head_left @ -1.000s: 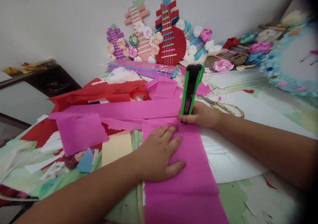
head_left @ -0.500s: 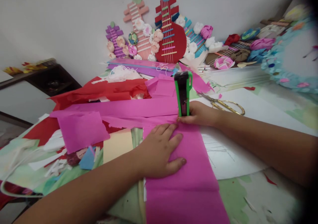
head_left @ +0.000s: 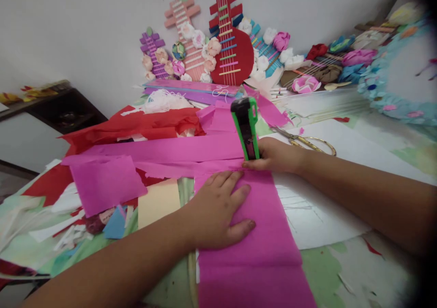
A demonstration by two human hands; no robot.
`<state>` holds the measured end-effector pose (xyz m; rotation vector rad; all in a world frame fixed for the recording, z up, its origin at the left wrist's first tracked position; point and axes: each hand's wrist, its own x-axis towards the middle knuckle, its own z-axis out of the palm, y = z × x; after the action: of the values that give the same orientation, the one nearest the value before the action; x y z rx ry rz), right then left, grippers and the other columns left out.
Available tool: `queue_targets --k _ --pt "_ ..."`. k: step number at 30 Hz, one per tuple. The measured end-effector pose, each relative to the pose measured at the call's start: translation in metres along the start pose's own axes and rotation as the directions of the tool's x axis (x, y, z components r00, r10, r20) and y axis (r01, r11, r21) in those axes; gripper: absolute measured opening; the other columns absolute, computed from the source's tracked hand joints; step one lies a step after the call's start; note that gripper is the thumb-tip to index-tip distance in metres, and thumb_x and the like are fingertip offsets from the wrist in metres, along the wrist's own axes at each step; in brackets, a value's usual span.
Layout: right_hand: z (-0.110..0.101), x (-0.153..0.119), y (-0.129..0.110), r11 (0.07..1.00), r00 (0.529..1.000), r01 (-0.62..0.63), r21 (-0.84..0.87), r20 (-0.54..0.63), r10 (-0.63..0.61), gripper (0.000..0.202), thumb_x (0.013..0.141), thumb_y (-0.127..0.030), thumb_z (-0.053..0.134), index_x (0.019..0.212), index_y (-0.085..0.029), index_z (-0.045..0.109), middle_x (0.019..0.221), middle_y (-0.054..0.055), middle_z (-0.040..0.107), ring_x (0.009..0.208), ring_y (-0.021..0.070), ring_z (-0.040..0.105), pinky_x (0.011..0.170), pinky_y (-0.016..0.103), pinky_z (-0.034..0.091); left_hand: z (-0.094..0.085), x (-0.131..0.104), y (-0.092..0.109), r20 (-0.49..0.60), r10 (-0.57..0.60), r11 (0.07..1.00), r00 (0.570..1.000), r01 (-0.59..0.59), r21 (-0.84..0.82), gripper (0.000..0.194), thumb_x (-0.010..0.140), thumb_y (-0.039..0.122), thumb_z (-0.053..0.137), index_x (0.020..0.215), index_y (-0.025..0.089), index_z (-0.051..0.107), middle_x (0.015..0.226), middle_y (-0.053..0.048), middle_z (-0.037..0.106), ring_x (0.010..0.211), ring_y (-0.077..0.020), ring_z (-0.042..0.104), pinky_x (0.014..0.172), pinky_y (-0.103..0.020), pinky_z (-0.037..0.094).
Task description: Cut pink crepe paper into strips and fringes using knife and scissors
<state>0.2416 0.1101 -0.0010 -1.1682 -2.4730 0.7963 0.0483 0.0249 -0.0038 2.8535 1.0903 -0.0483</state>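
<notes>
My left hand (head_left: 220, 210) lies flat with fingers spread on a bright pink sheet of paper (head_left: 254, 271) that runs down to the bottom edge of the view. In my right hand (head_left: 273, 155) is a green and black utility knife (head_left: 245, 128), its body standing up and leaning left. The hand's fist rests at the sheet's far edge, just beyond my left fingertips; the blade is hidden. Past that edge, a long pink strip (head_left: 170, 149) stretches off to the left. Gold-handled scissors (head_left: 303, 140) lie right behind my right wrist.
White paper (head_left: 327, 217) with pencil lines lies under my right forearm. To the left are red paper (head_left: 150, 121), a square pink piece (head_left: 107, 185) and scraps. Craft instruments with paper flowers, one a red lute (head_left: 235, 55), lean on the wall. A blue-fringed disc (head_left: 403, 75) stands at right.
The utility knife has tipped to the left, its upper end shifting that way. My left hand stays flat in place on the pink sheet. The whole view has shifted slightly.
</notes>
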Motion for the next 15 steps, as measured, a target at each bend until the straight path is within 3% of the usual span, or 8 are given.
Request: queue_targets --k 5,12,15 --pt "0.0033 0.0039 -0.0023 0.995 0.996 0.081 -0.052 0.053 -0.078 0.029 0.069 -0.043 0.050 0.064 -0.015 0.054 0.056 -0.002 0.048 0.053 0.0087 0.042 0.051 0.021 0.030 0.0000 0.0005 0.0011 -0.010 -0.007 1.000 1.000 0.007 0.016 0.061 0.081 0.052 0.034 0.126 0.012 0.041 0.131 -0.023 0.035 0.121 -0.0370 0.030 0.096 -0.052 0.027" --pt "-0.0007 -0.0011 0.0019 0.984 0.988 -0.075 0.160 -0.125 0.095 0.033 0.069 -0.047 0.048 0.063 -0.015 0.051 0.058 0.000 0.052 0.054 0.0105 0.046 0.052 0.022 0.033 -0.0015 -0.0003 0.0005 0.023 -0.019 1.000 1.000 0.019 -0.008 0.062 0.081 0.053 0.034 0.128 0.012 0.038 0.136 -0.022 0.027 0.124 -0.0373 0.026 0.097 -0.054 0.025" --pt "-0.0016 -0.0022 0.0038 0.990 0.992 -0.067 0.120 -0.097 0.079 0.033 0.069 -0.047 0.049 0.061 -0.015 0.050 0.056 0.000 0.049 0.053 0.0098 0.043 0.050 0.022 0.032 -0.0009 -0.0010 0.0003 0.023 -0.021 1.000 1.000 0.021 -0.014 0.062 0.081 0.053 0.034 0.128 0.012 0.038 0.136 -0.022 0.027 0.123 -0.0374 0.027 0.097 -0.054 0.025"
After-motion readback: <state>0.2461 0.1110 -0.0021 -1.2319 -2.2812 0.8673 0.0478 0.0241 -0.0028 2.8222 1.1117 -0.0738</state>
